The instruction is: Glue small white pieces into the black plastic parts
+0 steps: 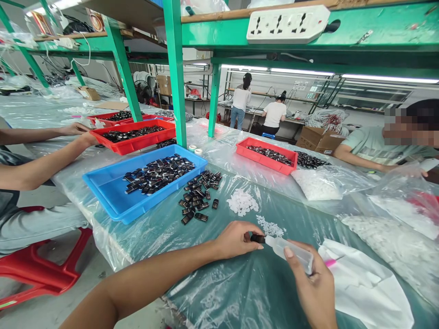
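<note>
Between the thumb and fingers of my left hand (236, 240) is a small black plastic part (258, 238). My right hand (313, 278) is wrapped round a translucent squeeze bottle (291, 255). The bottle lies tilted, its nozzle at the black part; whether they touch, I cannot tell. Just beyond my hands are a heap of tiny white pieces (270, 226) and a heap of larger white pieces (243, 202). Several black parts (195, 203) lie loose farther left, beside a blue tray (103, 194) holding many more.
Red trays (137, 144) of black parts stand beyond. A green post (176, 73) rises from the table under a shelf with a power strip (288, 23). White cloth (366, 283) and plastic bags (318, 183) lie right. Co-workers sit left and right; a red stool (41, 269) stands left.
</note>
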Tool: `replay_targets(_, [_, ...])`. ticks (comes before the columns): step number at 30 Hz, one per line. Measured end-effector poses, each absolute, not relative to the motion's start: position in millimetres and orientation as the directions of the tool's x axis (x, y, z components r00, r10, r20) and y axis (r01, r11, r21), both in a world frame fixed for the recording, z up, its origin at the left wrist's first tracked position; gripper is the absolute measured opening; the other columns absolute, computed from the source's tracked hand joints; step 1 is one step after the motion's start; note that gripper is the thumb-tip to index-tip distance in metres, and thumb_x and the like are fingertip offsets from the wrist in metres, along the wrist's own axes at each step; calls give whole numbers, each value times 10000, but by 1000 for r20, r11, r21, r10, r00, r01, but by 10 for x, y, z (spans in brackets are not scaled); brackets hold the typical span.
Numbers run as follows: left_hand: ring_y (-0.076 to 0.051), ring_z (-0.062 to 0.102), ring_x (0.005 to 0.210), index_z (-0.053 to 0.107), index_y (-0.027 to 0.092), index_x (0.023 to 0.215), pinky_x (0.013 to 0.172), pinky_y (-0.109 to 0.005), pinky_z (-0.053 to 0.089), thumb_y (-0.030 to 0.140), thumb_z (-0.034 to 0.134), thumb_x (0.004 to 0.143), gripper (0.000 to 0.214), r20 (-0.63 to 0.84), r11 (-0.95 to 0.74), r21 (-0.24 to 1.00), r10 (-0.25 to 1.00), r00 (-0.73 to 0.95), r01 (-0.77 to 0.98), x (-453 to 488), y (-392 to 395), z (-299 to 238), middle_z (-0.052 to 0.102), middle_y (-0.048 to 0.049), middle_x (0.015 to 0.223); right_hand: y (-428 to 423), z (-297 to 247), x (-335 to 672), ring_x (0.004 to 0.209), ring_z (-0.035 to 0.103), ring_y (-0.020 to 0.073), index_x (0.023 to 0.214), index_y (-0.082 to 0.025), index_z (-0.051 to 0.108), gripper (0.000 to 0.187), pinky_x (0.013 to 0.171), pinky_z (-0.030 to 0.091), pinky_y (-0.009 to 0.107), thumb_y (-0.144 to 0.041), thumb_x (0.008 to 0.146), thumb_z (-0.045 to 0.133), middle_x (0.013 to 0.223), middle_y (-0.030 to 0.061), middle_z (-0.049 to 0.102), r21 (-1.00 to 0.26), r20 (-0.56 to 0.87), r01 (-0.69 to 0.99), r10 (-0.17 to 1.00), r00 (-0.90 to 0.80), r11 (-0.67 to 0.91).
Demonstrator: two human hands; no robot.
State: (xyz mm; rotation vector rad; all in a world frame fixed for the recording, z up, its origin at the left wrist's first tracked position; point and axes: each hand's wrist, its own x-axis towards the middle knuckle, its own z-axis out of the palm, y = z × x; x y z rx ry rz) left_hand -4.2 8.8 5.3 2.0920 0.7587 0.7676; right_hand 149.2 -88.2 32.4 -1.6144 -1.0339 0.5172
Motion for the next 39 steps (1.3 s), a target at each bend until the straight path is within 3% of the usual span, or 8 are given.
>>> replay_targets(6, [-114,566,690,645,205,959,631,-185,433,351,633,740,263,287,-538,808,717,636,241,-34,80,32,646,-11,886,-926,309,1494,726,560,179,855,-208,592,383,553,435,215,-544,671,589,806,23,633,-865,257,501,837,483,-24])
replay_targets(12, [-121,577,680,624,153,987,619,-195,449,344,641,731,321,206,-343,935,738,643,94,-4,104,-2,640,-51,885,-877,259,1610,685,554,174,827,-194,597,398,593,449,225,-556,660,593,735,21,622,-937,187,350,833,521,-9])
replay_targets(16, [-120,575,675,625,136,979,618,-200,453,339,662,710,339,183,-277,959,754,631,52,2,110,-5,631,-63,886,-854,214,1672,681,553,174,835,-186,603,413,619,457,237,-553,646,612,730,24,622,-941,186,339,831,524,-3])
replay_targets(25, [-115,564,662,627,146,972,618,-206,456,359,663,706,343,188,-311,947,750,634,87,5,89,-19,636,-49,857,-901,329,1490,740,551,186,857,-186,588,379,561,440,219,-531,700,580,798,36,626,-929,221,370,818,531,11])
replay_targets(39, [-124,583,678,625,160,977,605,-198,448,360,651,716,330,212,-394,906,736,643,153,-17,88,13,646,-43,886,-898,356,1474,717,562,186,834,-195,603,422,547,446,216,-576,652,589,773,32,634,-927,203,374,810,550,-22])
